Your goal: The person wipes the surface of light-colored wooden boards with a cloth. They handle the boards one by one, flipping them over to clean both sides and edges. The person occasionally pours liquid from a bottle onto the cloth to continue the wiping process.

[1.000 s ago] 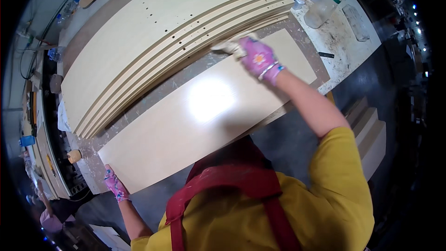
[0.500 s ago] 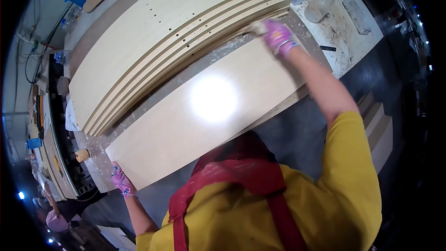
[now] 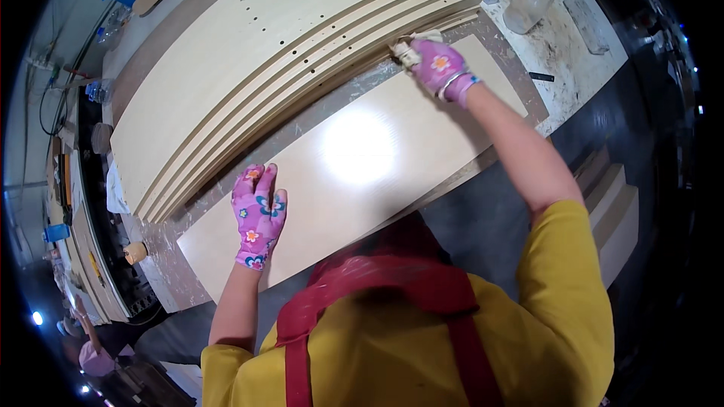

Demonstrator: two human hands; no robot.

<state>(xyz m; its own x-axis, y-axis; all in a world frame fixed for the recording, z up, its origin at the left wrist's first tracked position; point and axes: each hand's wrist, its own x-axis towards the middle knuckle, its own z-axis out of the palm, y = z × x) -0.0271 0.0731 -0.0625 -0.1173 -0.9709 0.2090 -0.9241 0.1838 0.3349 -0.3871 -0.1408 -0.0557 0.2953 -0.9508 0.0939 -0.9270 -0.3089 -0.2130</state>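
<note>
A long pale wooden panel (image 3: 302,203) lies slantwise across the table, with a bright patch of light reflected in its middle. My left hand (image 3: 259,215), in a pink flowered glove, rests over the panel's left part with its fingers spread toward the far edge. Near the far right edge, my right hand (image 3: 443,69) in a matching glove is closed on a crumpled off-white rag (image 3: 407,54). Part of that rag is hidden under the fingers. Just beyond the panel is a stack of curved wooden boards (image 3: 249,68) with rows of small holes.
At the back right, a cloudy plastic bottle (image 3: 532,9) stands on a stained white board (image 3: 562,68), beside a small black object (image 3: 541,77). A yellowish cup (image 3: 135,253) sits at the table's left edge. More boards (image 3: 615,218) stand on the right; another person (image 3: 96,358) is far left.
My left hand has gone from the panel's near left corner up and right onto its surface. My right hand has shifted slightly left with the rag along the far edge.
</note>
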